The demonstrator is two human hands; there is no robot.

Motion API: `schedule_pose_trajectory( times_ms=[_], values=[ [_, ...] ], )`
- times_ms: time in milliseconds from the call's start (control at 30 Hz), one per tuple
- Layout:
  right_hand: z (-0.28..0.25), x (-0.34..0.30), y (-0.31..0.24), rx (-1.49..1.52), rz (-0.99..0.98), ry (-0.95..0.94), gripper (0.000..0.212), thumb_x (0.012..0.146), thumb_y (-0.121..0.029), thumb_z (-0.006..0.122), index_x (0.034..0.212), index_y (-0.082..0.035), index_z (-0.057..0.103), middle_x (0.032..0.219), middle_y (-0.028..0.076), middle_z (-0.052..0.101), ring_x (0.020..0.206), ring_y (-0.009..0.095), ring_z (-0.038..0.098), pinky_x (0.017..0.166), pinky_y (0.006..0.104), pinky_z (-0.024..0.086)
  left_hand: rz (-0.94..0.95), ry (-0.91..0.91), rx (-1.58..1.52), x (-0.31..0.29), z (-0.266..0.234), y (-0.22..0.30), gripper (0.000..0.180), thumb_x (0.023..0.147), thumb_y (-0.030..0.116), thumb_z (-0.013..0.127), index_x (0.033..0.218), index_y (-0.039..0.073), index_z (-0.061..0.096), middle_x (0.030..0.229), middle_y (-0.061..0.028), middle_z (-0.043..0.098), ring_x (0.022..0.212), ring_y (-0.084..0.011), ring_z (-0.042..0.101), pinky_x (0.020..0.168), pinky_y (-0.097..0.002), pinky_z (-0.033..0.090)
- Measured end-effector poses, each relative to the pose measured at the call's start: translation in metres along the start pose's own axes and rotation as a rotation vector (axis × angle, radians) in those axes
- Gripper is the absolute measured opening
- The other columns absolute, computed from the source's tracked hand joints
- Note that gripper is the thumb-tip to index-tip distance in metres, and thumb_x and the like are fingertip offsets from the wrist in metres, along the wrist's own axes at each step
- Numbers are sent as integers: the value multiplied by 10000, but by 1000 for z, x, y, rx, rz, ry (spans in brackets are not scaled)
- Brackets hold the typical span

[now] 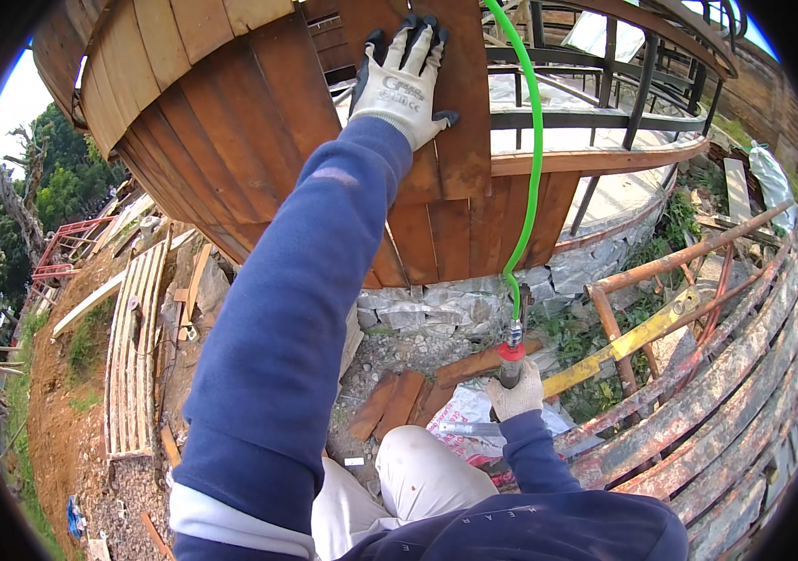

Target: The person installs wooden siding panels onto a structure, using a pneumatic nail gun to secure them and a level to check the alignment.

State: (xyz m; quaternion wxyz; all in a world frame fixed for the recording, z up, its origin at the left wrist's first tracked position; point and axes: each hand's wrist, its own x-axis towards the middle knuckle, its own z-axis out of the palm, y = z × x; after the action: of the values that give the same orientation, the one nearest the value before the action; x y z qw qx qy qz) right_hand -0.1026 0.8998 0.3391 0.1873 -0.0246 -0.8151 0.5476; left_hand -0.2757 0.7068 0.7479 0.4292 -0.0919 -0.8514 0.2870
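Note:
My left hand (401, 93), in a white glove with dark fingertips, lies spread against an upright brown board (463, 103) on the curved plank wall (259, 103). Low by my right knee, my gloved right hand (518, 396) is closed round the grey handle of an air tool (510, 370) with a red ring. From its metal coupling a bright green hose (536, 140) runs up past the board's right side. The working end of the tool is hard to make out. Short brown boards (401, 404) lie on the ground left of the right hand.
A slatted platform (698, 421) with rusty pipes (689, 262) and a yellow bar (619, 346) stands close on my right. Black railing (558, 122) curves behind the board, above a stone base (427, 310). A printed sack (464, 416) and a slatted wooden panel (133, 346) lie on the ground.

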Motion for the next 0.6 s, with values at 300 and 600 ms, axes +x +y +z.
schedule_pose_trajectory(
  times_ms=[300, 600],
  values=[
    [-34, 39, -38, 508, 2, -124, 422, 723, 13, 748, 1129, 5, 631, 991, 53, 689, 894, 170, 693, 832, 328, 555, 14, -115, -68, 1, -11, -1, 1080, 832, 647, 721, 1618, 66, 261, 1710, -129, 165, 1580, -319, 155, 1263, -564, 181],
    [-53, 95, -121, 760, -180, -161, 298, 761, 43, 636, 1053, 48, 694, 1226, 185, 703, 984, 195, 687, 759, 298, 550, 11, -88, -55, 3, -11, 4, 1138, 802, 664, 735, 1629, 68, 232, 1724, -131, 124, 1592, -310, 121, 1261, -561, 170]
  ],
)
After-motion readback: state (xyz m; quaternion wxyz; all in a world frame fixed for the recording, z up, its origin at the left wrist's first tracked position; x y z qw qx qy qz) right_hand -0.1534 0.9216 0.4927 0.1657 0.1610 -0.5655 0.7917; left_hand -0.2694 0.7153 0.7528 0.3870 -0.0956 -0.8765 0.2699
